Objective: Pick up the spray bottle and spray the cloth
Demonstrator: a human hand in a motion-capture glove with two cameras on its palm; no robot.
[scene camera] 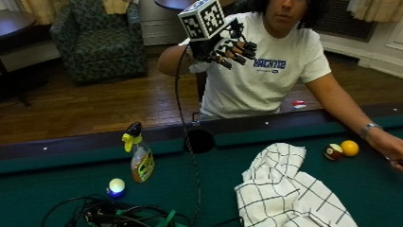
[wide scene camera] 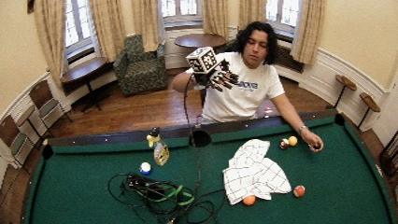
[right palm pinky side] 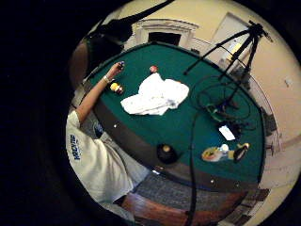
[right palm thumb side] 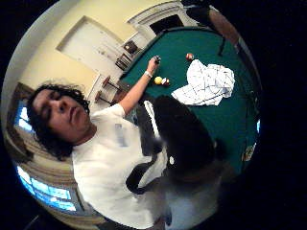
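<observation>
Nothing is done yet: the gloved right hand (scene camera: 223, 47) hangs raised, fingers relaxed and empty. The spray bottle (scene camera: 140, 153) stands untouched on the pool table (scene camera: 63, 182), at nine o'clock from the checked cloth (scene camera: 286, 191).

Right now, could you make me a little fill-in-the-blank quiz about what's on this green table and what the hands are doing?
1. The spray bottle stands upright on the green ____.
2. The gloved right hand is raised in the air and holds ____.
3. The checked white cloth lies ____ on the table, not folded flat.
4. The yellow ball sits beside a dark red one, close to the person's ____ hand.

Missing words: table; nothing; crumpled; bare
</observation>
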